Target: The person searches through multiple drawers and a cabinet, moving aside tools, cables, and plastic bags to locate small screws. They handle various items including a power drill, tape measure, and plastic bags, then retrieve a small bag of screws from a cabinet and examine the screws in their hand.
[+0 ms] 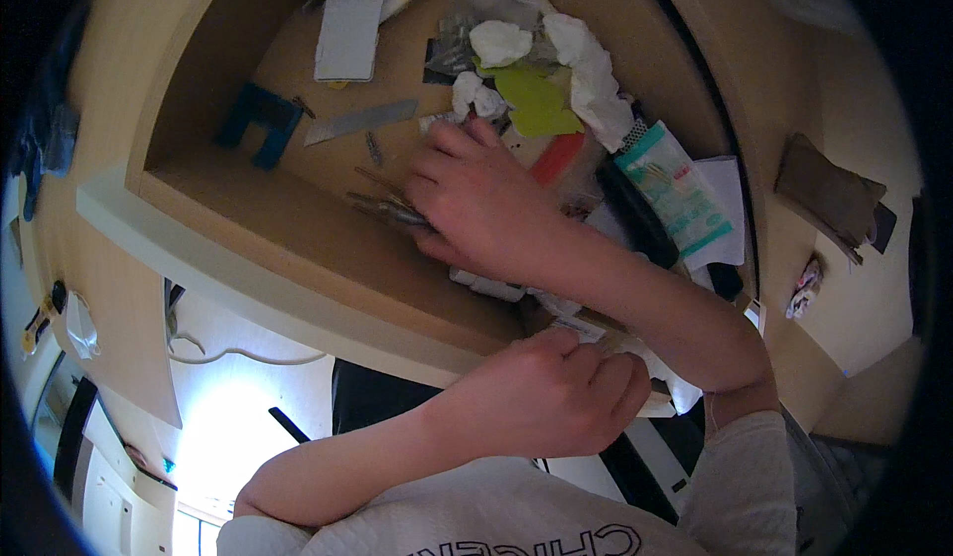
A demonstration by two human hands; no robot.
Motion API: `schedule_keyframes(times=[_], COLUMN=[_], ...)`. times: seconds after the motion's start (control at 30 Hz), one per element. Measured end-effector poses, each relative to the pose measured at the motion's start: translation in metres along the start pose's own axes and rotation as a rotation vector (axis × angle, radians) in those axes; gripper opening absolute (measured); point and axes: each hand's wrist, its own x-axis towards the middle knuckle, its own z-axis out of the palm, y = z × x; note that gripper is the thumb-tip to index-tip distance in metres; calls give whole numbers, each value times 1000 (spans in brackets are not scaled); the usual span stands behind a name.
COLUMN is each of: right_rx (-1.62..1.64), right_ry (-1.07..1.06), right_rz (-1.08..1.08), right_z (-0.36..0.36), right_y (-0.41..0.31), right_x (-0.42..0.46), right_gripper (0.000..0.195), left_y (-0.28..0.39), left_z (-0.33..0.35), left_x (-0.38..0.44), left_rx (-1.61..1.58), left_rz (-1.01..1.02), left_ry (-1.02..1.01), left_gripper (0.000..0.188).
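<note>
My right hand [476,191] reaches into a wooden drawer [313,251], its fingers bent downward over the contents. Thin metal pieces [391,206] lie at its thumb side; whether it grips them is hidden. Crumpled white tissue [476,96] and a yellow-green piece [532,98] lie just beyond the fingertips, with a red strip [557,158] beside the hand. Curled by the drawer's near corner is my left hand [551,392], close to a white label [581,327]; the inside of its fingers cannot be seen.
Inside the drawer are a white remote control [352,20], a blue plastic bracket [260,124], a flat metal strip [362,121], a screw [374,149], a black cylindrical object [638,213] and a green-and-white packet [676,191]. A brown pouch [828,191] lies on the right.
</note>
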Motion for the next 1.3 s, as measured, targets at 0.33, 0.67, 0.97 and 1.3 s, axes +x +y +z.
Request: schedule_keyframes(times=[0.33, 0.67, 0.97, 1.3], right_rx=[-350, 1321, 1040, 194], right_ry=[273, 314, 540, 343], right_rz=[97, 259, 534, 272], right_z=[-32, -69, -56, -42], right_y=[67, 81, 77, 59], right_x=[13, 10, -7, -4], right_gripper=[22, 32, 37, 34], left_y=[-1, -4, -5, -4], left_z=[-7, -7, -7, -8], left_x=[2, 4, 3, 3], left_rx=[-20, 19, 22, 32], left_rz=[13, 16, 8, 5], left_ry=[-71, -35, -28, -38], left_gripper=[23, 27, 28, 28])
